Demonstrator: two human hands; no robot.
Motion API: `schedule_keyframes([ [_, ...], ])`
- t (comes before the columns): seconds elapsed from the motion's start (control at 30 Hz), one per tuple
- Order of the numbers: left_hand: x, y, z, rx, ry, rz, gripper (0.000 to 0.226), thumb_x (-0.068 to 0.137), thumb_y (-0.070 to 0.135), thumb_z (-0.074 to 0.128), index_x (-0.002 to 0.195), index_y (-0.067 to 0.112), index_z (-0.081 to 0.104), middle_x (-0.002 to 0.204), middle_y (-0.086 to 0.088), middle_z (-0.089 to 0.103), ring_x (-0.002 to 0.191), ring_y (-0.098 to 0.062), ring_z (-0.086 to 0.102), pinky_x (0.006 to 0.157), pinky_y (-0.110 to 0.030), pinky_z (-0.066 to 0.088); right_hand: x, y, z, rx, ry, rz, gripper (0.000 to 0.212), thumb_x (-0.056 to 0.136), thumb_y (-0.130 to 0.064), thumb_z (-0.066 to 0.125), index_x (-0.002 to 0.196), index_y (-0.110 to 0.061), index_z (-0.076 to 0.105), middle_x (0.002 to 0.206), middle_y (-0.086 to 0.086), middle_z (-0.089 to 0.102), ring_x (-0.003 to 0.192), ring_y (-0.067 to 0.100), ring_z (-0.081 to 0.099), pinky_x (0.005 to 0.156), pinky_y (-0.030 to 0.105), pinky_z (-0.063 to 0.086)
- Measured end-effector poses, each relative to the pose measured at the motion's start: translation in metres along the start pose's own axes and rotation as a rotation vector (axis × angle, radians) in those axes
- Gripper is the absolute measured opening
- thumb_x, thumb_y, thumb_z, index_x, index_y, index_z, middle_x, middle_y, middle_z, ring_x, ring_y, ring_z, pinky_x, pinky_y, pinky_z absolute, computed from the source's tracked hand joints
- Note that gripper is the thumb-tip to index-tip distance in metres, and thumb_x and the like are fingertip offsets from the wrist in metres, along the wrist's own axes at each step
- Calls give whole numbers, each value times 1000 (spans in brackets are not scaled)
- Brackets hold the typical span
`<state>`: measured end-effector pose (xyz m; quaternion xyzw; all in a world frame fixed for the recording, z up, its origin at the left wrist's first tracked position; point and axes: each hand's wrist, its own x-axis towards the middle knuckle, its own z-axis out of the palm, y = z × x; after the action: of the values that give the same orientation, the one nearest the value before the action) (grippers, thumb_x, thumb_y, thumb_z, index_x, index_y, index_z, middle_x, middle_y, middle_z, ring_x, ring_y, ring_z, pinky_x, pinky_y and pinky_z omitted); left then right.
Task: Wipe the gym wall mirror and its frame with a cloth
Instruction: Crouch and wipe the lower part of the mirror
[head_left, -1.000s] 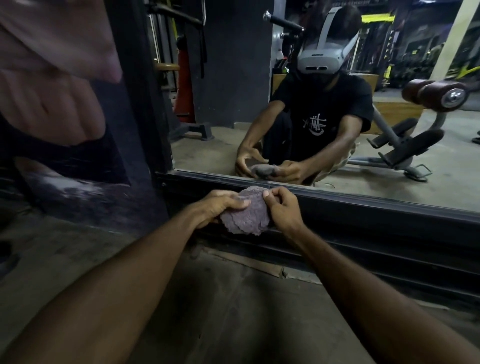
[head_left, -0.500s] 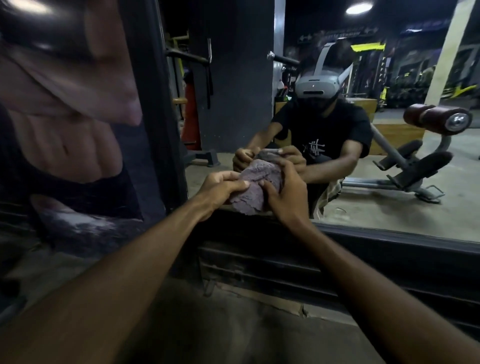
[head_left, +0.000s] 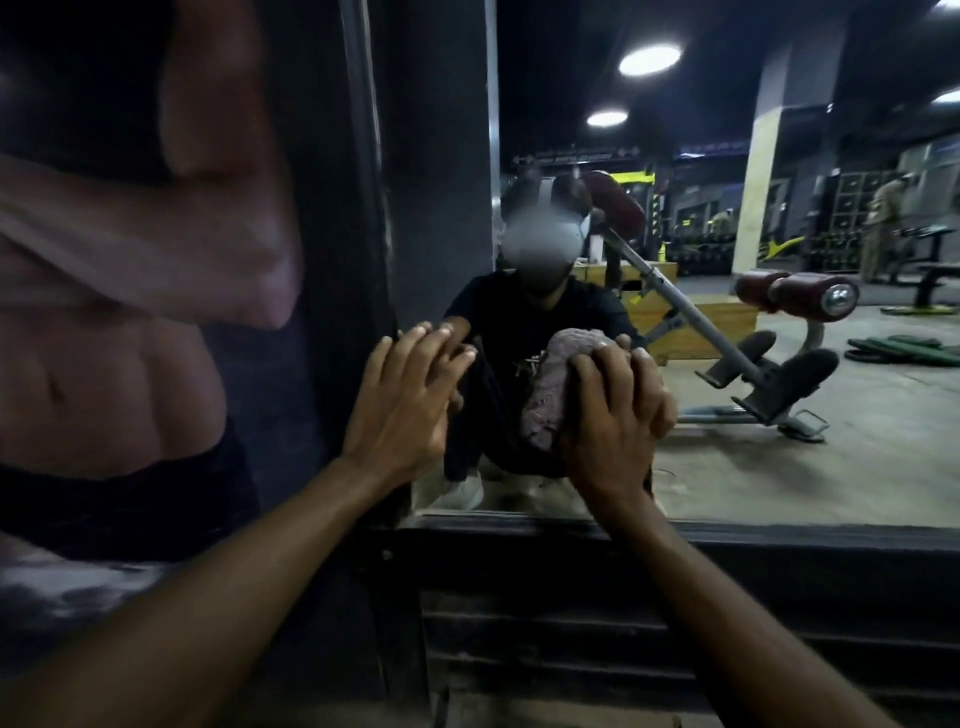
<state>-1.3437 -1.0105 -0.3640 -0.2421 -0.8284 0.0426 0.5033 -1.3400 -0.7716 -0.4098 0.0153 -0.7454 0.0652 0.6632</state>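
Purple cloth pressed to mirror under flat right hand, left hand open, touching mirror beside it

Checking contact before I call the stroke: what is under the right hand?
The bunched purple cloth, pressed against the mirror; its left side and top show past the right hand. The rest of it and the glass behind are covered.
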Motion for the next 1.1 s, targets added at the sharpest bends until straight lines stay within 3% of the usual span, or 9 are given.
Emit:
schedule_keyframes([
  [0.1, -8, -26, 8, 68, 28, 61, 63, 94, 25, 46, 156, 17, 37, 165, -15, 24, 152, -38, 20, 122, -56, 20, -6, -19, 9, 91, -18, 96, 55, 96, -38, 47, 147, -17, 44, 164, 13, 32, 154, 38, 18, 119, 56, 19],
  [0.2, -10, -50, 14, 116, 105, 1, 69, 97, 31, 48, 160, 12, 27, 168, -13, 15, 155, -36, 13, 124, -59, 13, 2, -41, 17, 231, -35, 172, 63, 98, -49, 45, 151, -16, 34, 168, 16, 19, 156, 41, 5, 123, 61, 5],
  [0.3, -9, -73, 19, 106, 143, 22, 75, 99, 36, 50, 161, 7, 20, 169, -13, 15, 157, -32, 12, 125, -55, 15, 0, -66, 25, 130, -92, 22, 79, 97, -64, 43, 159, -20, 23, 168, 19, 17, 156, 44, 4, 124, 60, 0],
  [0.4, -12, -82, 23, 57, 176, 84, 77, 99, 38, 49, 160, 3, 16, 168, -15, 16, 156, -32, 14, 125, -54, 18, -22, -88, 34, 19, -165, -296, 77, 96, -51, 55, 161, -21, 26, 167, 18, 23, 156, 43, 10, 123, 64, 8],
  [0.47, -12, -81, 26, 10, 203, 79, 77, 99, 37, 46, 159, 0, 16, 167, -19, 16, 156, -35, 15, 126, -52, 16, -17, -80, 34, -24, -177, -460, 68, 99, -42, 51, 160, -21, 28, 167, 15, 25, 155, 41, 16, 123, 62, 11],
  [0.57, -20, -86, 29, -22, 211, 69, 76, 99, 33, 43, 159, -1, 12, 167, -20, 16, 156, -36, 14, 127, -51, 14, 32, -76, 30, -61, -117, -373, 61, 106, -41, 35, 161, -17, 25, 167, 14, 25, 155, 39, 20, 124, 58, 14],
  [0.7, -32, -85, 33, -54, 225, 70, 70, 100, 25, 41, 160, 1, 14, 168, -17, 15, 157, -32, 12, 128, -48, 12, 93, -118, 39, -25, -12, -94, 67, 105, -44, 41, 160, -9, 27, 167, 19, 22, 154, 42, 17, 125, 58, 10],
  [0.93, -67, -71, 46, -24, 152, 23, 71, 99, 23, 43, 161, 3, 16, 170, -16, 12, 157, -32, 10, 128, -48, 13, -81, -83, 40, -122, -342, -677, 72, 95, -34, 47, 163, -19, 24, 171, 9, 10, 158, 33, 6, 125, 54, 6],
  [1.1, -69, -66, 42, -24, 146, 38, 73, 98, 28, 43, 160, 4, 16, 169, -17, 13, 157, -33, 11, 127, -50, 14, -34, -83, 40, -77, -259, -623, 61, 103, -32, 29, 162, -17, 22, 169, 11, 17, 157, 31, 13, 124, 51, 9],
])
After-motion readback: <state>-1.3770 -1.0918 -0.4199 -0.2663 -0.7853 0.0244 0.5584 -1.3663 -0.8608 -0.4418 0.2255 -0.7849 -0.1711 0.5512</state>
